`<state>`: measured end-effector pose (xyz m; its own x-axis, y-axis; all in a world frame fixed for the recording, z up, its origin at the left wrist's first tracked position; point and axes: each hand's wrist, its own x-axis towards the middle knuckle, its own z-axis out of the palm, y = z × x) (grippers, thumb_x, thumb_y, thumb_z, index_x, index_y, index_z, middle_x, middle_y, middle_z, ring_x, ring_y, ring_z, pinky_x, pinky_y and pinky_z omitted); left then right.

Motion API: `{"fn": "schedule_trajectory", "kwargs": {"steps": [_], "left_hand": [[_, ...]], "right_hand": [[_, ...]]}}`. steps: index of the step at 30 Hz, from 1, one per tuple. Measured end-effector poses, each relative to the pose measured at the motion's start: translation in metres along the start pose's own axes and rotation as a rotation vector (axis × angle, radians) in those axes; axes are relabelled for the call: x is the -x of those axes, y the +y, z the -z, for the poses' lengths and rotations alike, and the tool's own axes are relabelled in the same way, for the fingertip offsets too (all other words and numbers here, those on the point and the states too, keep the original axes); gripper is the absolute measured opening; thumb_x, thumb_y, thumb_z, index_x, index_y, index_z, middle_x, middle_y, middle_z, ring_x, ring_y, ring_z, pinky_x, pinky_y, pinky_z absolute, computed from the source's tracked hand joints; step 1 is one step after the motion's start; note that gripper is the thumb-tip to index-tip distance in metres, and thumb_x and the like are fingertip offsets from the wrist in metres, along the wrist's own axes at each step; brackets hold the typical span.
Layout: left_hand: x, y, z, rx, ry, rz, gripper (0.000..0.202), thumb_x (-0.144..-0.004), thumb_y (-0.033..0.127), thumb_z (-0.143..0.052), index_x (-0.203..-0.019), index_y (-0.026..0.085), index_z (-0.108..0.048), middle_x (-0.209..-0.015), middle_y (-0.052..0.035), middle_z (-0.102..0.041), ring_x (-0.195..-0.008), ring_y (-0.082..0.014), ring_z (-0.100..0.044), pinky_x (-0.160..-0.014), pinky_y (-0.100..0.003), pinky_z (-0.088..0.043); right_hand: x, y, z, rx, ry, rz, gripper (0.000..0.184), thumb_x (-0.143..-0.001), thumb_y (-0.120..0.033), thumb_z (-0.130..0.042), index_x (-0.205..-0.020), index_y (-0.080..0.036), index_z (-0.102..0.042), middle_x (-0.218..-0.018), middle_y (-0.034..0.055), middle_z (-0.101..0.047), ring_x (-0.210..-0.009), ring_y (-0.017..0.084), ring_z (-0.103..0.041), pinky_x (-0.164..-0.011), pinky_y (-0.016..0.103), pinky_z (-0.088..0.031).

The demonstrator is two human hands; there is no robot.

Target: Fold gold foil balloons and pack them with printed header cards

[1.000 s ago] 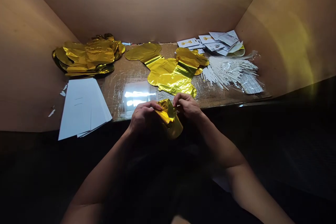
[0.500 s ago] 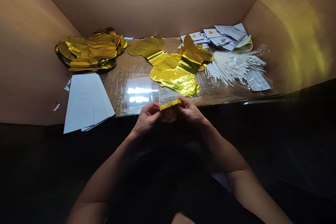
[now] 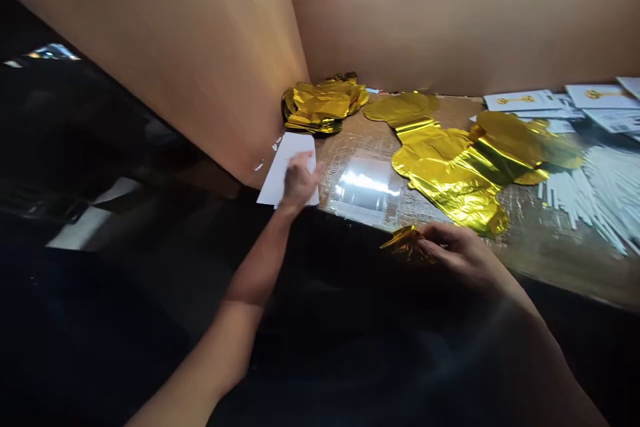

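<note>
My right hand (image 3: 463, 253) pinches a folded gold foil balloon (image 3: 407, 241) just in front of the table's near edge. Over a stack of white paper sheets (image 3: 277, 177) at the left reaches my left hand (image 3: 300, 180). Motion smears its fingers, so whether it grips a sheet does not show. Flat gold foil balloons (image 3: 445, 163) with rounded, lobed ends lie overlapping in the middle of the table. Beyond the paper, a thick pile of similar gold foil balloons (image 3: 325, 107) rests in the corner.
Printed white packets (image 3: 520, 101) lie at the back right, above a heap of thin white sticks (image 3: 600, 187). A clear plastic sheet (image 3: 367, 187) reflects light on the brown table (image 3: 343, 147). Tall cardboard walls (image 3: 450, 20) stand behind and at the left.
My left hand has let go of the folded gold foil and moved left over the white paper. My right hand keeps the foil. The view has turned left.
</note>
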<state>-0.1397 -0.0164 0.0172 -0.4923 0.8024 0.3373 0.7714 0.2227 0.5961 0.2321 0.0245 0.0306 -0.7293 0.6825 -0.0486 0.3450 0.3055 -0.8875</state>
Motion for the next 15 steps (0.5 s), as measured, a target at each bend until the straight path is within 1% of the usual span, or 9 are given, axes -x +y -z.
{"fn": "schedule_trajectory", "kwargs": {"steps": [1,2,4,5,7,9,11,13,15], "left_hand": [[-0.016,-0.024,0.012,-0.187,0.094,0.119,0.045,-0.092,0.035,-0.074,-0.131,0.013,-0.068,-0.138,-0.0245,-0.066,-0.137,-0.0402,-0.056,-0.115,-0.055,-0.045],[-0.029,-0.045,0.023,-0.328,0.107,0.242,0.056,-0.087,0.04,-0.08,-0.132,0.01,-0.066,-0.146,-0.03,-0.059,-0.144,-0.0466,-0.048,-0.117,-0.061,-0.041],[-0.045,-0.079,0.038,-0.43,-0.038,0.396,0.059,-0.086,0.048,-0.08,-0.126,0.008,-0.066,-0.145,-0.0346,-0.056,-0.144,-0.0515,-0.046,-0.114,-0.064,-0.041],[-0.048,-0.09,0.042,-0.439,-0.081,0.413,0.056,-0.086,0.05,-0.079,-0.123,0.009,-0.066,-0.143,-0.0343,-0.057,-0.142,-0.0508,-0.049,-0.113,-0.062,-0.042],[-0.047,-0.103,0.048,-0.417,-0.048,0.366,0.042,-0.087,0.043,-0.078,-0.114,0.013,-0.066,-0.137,-0.029,-0.063,-0.137,-0.0449,-0.055,-0.113,-0.055,-0.044],[-0.04,-0.105,0.053,-0.327,0.067,0.328,0.025,-0.086,0.033,-0.076,-0.101,0.017,-0.065,-0.122,-0.0202,-0.069,-0.125,-0.0369,-0.062,-0.108,-0.047,-0.047],[-0.029,-0.097,0.058,-0.061,0.138,0.34,0.018,-0.086,0.032,-0.074,-0.089,0.02,-0.061,-0.1,-0.0105,-0.071,-0.103,-0.0282,-0.068,-0.095,-0.039,-0.054],[-0.013,-0.077,0.057,0.357,0.185,0.329,0.028,-0.087,0.043,-0.076,-0.088,0.021,-0.059,-0.089,-0.0046,-0.069,-0.084,-0.0213,-0.068,-0.081,-0.033,-0.056],[0.009,-0.044,0.047,0.758,0.201,0.259,0.041,-0.082,0.053,-0.083,-0.096,0.021,-0.061,-0.096,-0.0049,-0.072,-0.083,-0.0191,-0.069,-0.08,-0.031,-0.058]], "right_hand": [[0.001,0.004,-0.001,-0.029,-0.007,-0.007,0.03,-0.099,-0.049,-0.066,-0.088,-0.021,-0.07,-0.075,0.0023,-0.066,-0.07,0.018,-0.059,-0.064,0.028,-0.046],[0.002,0.008,-0.003,-0.053,-0.014,-0.017,0.031,-0.098,-0.05,-0.067,-0.088,-0.021,-0.071,-0.076,0.0028,-0.067,-0.071,0.019,-0.059,-0.064,0.028,-0.047],[0.002,0.015,-0.006,-0.09,-0.015,-0.043,0.031,-0.097,-0.052,-0.069,-0.089,-0.021,-0.072,-0.079,0.0038,-0.068,-0.073,0.02,-0.061,-0.065,0.029,-0.048],[0.001,0.017,-0.009,-0.108,-0.009,-0.057,0.032,-0.096,-0.053,-0.071,-0.089,-0.021,-0.072,-0.079,0.0041,-0.068,-0.073,0.02,-0.061,-0.065,0.029,-0.048],[-0.004,0.018,-0.014,-0.155,0.021,-0.081,0.034,-0.094,-0.055,-0.074,-0.089,-0.021,-0.073,-0.079,0.0044,-0.068,-0.072,0.02,-0.06,-0.063,0.029,-0.048],[-0.011,0.014,-0.022,-0.234,0.045,-0.09,0.034,-0.092,-0.055,-0.076,-0.091,-0.021,-0.075,-0.08,0.0045,-0.068,-0.072,0.02,-0.06,-0.062,0.03,-0.047],[-0.018,0.004,-0.033,-0.355,0.055,-0.053,0.033,-0.09,-0.055,-0.079,-0.09,-0.022,-0.076,-0.087,0.006,-0.069,-0.079,0.022,-0.063,-0.068,0.032,-0.051],[-0.029,-0.01,-0.046,-0.49,0.06,0.018,0.031,-0.086,-0.053,-0.084,-0.085,-0.022,-0.077,-0.105,0.0095,-0.071,-0.095,0.025,-0.067,-0.08,0.036,-0.054],[-0.044,-0.024,-0.058,-0.583,0.084,0.087,0.031,-0.082,-0.051,-0.088,-0.081,-0.022,-0.077,-0.127,0.0123,-0.068,-0.114,0.029,-0.066,-0.091,0.039,-0.055]]}}
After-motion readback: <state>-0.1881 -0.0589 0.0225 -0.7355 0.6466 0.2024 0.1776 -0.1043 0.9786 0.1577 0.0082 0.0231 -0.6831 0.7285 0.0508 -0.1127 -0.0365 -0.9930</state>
